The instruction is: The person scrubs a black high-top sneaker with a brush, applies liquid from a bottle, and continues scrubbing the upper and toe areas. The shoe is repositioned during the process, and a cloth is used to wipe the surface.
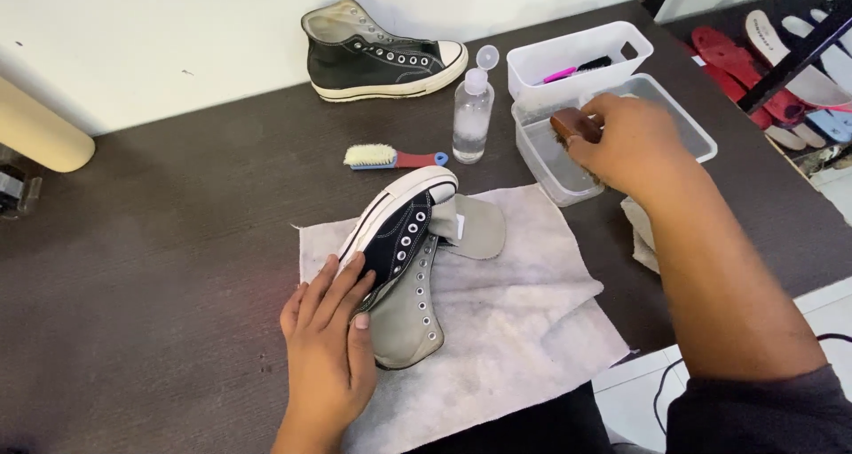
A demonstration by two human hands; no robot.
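Nearest the camera, the left hand (327, 347) lies flat, fingers spread and extended, pressing on the side of a black high-top shoe (401, 259) without curling round it. The shoe lies on its side, laces out, grey lining and tongue folded open, white toe cap pointing away from the person; it sits directly under and just beyond the left fingertips. Beneath it, a crumpled whitish cloth (524, 321) is spread over the dark table (160, 268). The right hand (626, 139) is well apart from the shoe, up and to the right, fingers closed round a brown wooden brush (572, 124) held at the rim of a clear plastic tub (555, 165); whether the bristles touch anything inside cannot be told. Behind the tub stands a white basket (568, 55) holding small tools. Between shoe and tub, a clear bottle (471, 112) stands upright, cap flipped open. Just left of it lies a small brush with red handle (390, 157). Against the wall stands the second black shoe (377, 53), upright. Sandals on a rack (781, 55) show at far right.
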